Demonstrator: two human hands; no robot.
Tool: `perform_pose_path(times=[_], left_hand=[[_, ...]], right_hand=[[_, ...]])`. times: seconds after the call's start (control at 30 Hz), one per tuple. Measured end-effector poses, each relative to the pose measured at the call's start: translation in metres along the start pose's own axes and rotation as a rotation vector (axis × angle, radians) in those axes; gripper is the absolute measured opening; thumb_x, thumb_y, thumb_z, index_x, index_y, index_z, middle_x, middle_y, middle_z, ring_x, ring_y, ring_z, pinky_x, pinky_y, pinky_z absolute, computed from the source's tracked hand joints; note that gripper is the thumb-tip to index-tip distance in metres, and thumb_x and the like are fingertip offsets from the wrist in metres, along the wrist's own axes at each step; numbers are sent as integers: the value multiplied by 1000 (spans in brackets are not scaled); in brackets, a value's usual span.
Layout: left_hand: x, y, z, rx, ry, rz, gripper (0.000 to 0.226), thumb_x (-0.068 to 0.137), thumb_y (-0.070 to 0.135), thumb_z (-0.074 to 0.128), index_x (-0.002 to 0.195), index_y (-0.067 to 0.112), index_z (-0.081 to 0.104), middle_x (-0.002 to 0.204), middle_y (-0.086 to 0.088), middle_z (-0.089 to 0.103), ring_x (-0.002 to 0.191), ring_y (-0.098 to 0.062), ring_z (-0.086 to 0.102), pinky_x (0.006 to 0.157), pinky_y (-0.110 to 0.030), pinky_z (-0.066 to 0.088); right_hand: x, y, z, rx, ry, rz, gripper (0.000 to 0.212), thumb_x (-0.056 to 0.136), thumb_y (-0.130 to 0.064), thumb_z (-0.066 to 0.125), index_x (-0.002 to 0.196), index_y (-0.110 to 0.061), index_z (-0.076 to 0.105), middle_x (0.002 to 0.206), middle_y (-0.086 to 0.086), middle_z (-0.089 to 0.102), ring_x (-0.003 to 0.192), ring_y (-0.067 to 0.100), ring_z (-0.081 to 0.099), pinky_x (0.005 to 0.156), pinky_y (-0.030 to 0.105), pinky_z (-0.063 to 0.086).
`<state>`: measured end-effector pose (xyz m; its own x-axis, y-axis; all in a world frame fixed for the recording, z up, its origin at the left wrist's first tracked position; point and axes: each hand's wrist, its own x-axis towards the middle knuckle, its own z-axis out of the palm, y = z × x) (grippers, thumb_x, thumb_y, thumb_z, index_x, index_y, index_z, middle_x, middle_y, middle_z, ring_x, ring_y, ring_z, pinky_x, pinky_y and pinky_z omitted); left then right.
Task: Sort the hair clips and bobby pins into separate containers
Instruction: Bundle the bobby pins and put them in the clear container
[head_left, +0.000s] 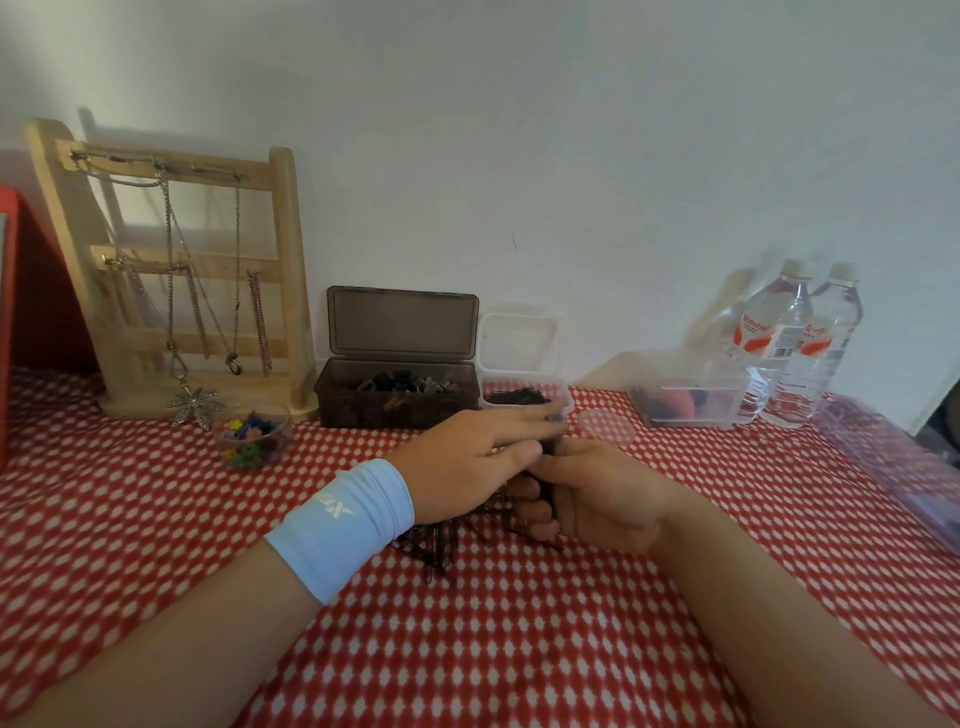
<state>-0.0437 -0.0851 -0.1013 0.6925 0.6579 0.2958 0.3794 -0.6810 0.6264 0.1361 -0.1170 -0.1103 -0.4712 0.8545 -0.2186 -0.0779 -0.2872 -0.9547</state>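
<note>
Loose bobby pins (435, 545) lie in a dark tangle on the red-and-white cloth (519, 649), partly under the person's left wrist. A gathered bundle of pins (548, 496) stands in the right hand (592, 493), whose fingers are curled round it with the thumb lying along its top. The left hand (467, 454), with a pale blue wristband (343, 525) on its wrist, reaches across with the fingers fairly straight and the thumb touching the top of the bundle. It seems to be steadying or squaring the pins rather than gripping them. Just beyond the fingertips sits a small clear tub (566, 406) with its lid up and more dark pins already inside. Beside it stands a smoky brown box (363, 410), also with its lid up, holding the darker hair clips (400, 387). The step in hand looks like collecting bobby pins from the pile into one handful for the clear tub, with the sort well along but the pile not yet cleared. The next move probably calls for keeping the bundle tight and aligned, carrying it over the tub's near rim and letting go without scattering pins. Then the rest can be raked up. Farther out are a little clear bowl of coloured clips (252, 434), a wooden necklace stand (280, 270), another clear container (691, 400) and two water bottles (800, 343).
</note>
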Motion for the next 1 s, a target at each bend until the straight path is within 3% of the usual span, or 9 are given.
perform_pose_path(times=[0.13, 0.27, 0.4, 0.53, 0.6, 0.67, 0.73, 0.83, 1.0], left_hand=[[-1, -7, -6, -64, 11, -18, 43, 104, 27, 43, 142, 45, 43, 138, 15, 58, 131, 1, 48, 115, -28, 35], [-3, -5, -7, -301, -45, -68, 39, 106, 20, 40, 138, 43, 40, 140, 18, 52, 133, 8, 41, 115, -19, 30], [6, -8, -27, -444, 119, -151, 40, 106, 29, 38, 145, 36, 38, 143, 13, 52, 134, -1, 43, 114, -24, 30], [27, -26, -50, -171, 248, -197, 36, 105, 31, 39, 140, 28, 48, 139, 6, 57, 131, -8, 48, 116, -35, 33], [37, -30, -54, -14, 227, -207, 38, 105, 31, 39, 141, 27, 48, 141, 6, 56, 130, -9, 49, 114, -30, 34], [47, -34, -54, 134, 172, -218, 41, 105, 28, 39, 145, 24, 43, 145, 5, 52, 131, -11, 48, 109, -23, 34], [58, -40, -53, 250, 133, -236, 43, 104, 30, 39, 147, 25, 40, 147, 1, 50, 132, -15, 48, 108, -27, 35], [71, -53, -50, 325, 111, -286, 45, 104, 31, 38, 149, 25, 37, 148, -4, 48, 132, -21, 47, 110, -33, 37], [83, -68, -40, 343, 68, -297, 47, 102, 31, 40, 149, 26, 37, 142, -4, 53, 128, -22, 51, 108, -40, 42]], right_hand=[[-2, 1, -1, 5, -11, 57, 16, 105, -13, 39, 99, -9, 53, 73, 4, 47, 63, 16, 43, 57, 26, 39], [-3, -10, -3, -60, -27, 134, 20, 106, -13, 38, 94, -12, 54, 72, 3, 48, 63, 15, 41, 56, 26, 37], [6, -50, -16, -262, 90, 135, 17, 106, -13, 39, 96, -10, 53, 72, 2, 50, 61, 13, 45, 57, 26, 37], [33, -89, -31, -934, 291, 51, 20, 105, -22, 49, 99, -6, 61, 76, 5, 57, 62, 14, 51, 59, 27, 44], [56, -98, -35, -1177, 338, 18, 21, 105, -22, 49, 104, -6, 62, 80, 6, 59, 66, 15, 52, 61, 27, 43], [82, -100, -43, -1399, 342, 26, 22, 104, -23, 49, 111, -7, 63, 93, 8, 65, 77, 18, 56, 69, 31, 45], [105, -95, -53, -1592, 330, 57, 22, 104, -23, 50, 118, -11, 62, 110, 9, 67, 91, 22, 61, 84, 35, 51], [121, -90, -61, -1662, 273, 51, 26, 103, -23, 54, 127, -17, 62, 122, 5, 66, 103, 22, 62, 95, 37, 51], [114, -95, -75, -1526, 277, -114, 43, 92, -22, 70, 134, -21, 62, 121, -4, 69, 100, 8, 61, 93, 22, 46]])
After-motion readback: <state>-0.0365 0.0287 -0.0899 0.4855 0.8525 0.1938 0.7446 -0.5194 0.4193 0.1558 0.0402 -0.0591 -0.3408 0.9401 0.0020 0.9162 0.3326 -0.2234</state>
